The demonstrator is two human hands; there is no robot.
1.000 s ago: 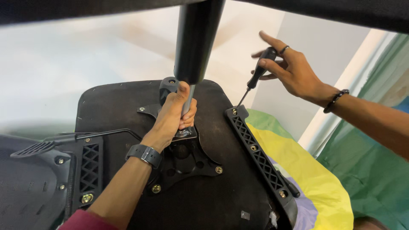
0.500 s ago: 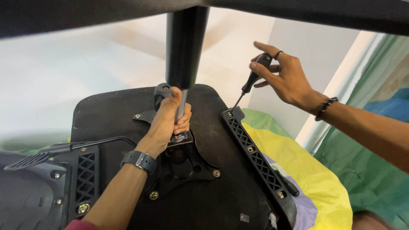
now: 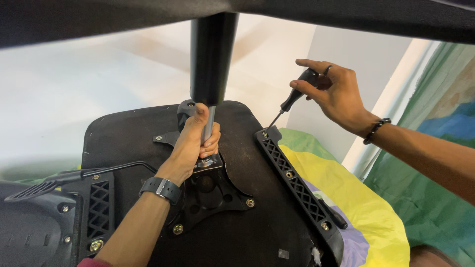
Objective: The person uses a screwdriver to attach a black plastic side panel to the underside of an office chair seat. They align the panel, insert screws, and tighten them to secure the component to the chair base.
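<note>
Screwdriver slants down-left onto bracket, right hand fingers clamped; left hand grips column.

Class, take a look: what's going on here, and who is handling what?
A person works on an upturned chair seat. The left hand grips the metal column rising from the seat's centre plate. The right hand holds a screwdriver, its tip at the top screw of the right arm bracket. Other screws in the bracket and plate are already in.
</note>
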